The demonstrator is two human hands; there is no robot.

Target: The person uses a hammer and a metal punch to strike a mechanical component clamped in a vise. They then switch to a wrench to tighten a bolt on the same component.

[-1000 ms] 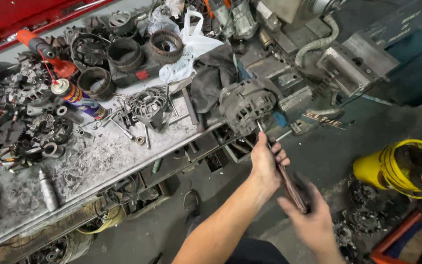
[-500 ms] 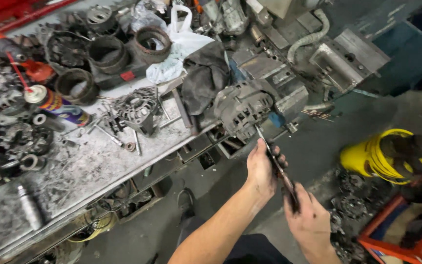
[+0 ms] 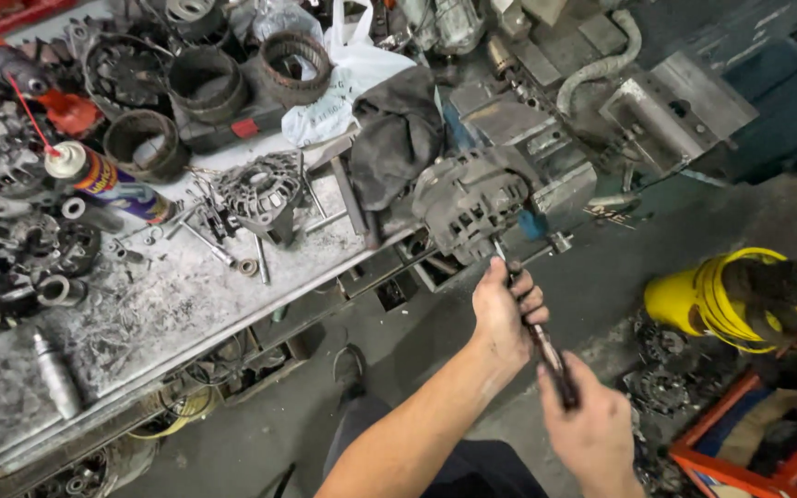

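Observation:
A grey alternator is clamped at the edge of a dirty workbench, beside a metal vise. A long dark screwdriver runs from the alternator's lower face down toward me. My left hand grips the shaft near the tip, just below the alternator. My right hand holds the handle end, lower right.
The bench carries several stator rings, an alternator housing, a spray can, a dark rag and a white plastic bag. A yellow bucket and an orange frame stand on the floor at right.
The view has shifted slightly, so the bench sits further left. Both hands stay on the screwdriver against the alternator, with little movement.

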